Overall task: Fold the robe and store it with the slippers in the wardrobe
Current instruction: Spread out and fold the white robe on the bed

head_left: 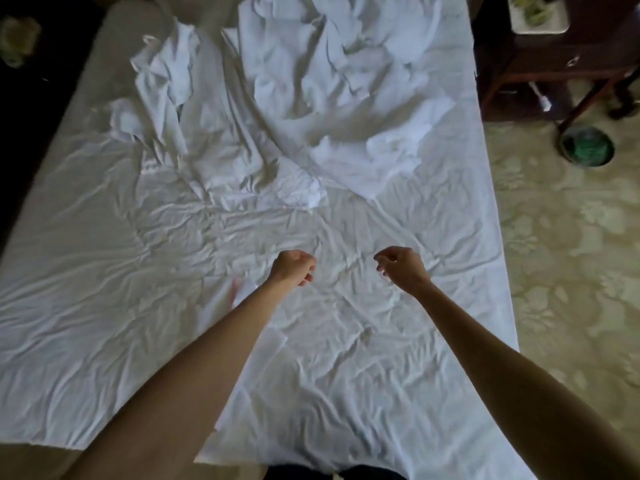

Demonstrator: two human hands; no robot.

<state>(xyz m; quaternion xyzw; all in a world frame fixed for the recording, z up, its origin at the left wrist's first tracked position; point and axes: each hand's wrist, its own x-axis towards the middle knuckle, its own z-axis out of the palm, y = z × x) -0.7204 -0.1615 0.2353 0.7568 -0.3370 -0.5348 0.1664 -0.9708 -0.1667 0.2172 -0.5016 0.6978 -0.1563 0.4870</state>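
The white robe (322, 98) lies crumpled in a loose heap on the far half of the bed, its folds spreading left and right. It rests on a wrinkled white sheet (121, 289) that covers the mattress. Both my arms reach out over the near middle of the sheet, well short of the robe. My left hand (293, 266) is curled into a fist and holds nothing. My right hand (401, 266) hovers beside it with fingers loosely bent downward, also holding nothing. No slippers or wardrobe are in view.
A dark wooden side table (554, 67) stands off the bed's far right corner, with a round green-lined bin (587, 147) on the floor below it. Patterned pale carpet (571, 271) runs along the bed's right side. The left side is dark.
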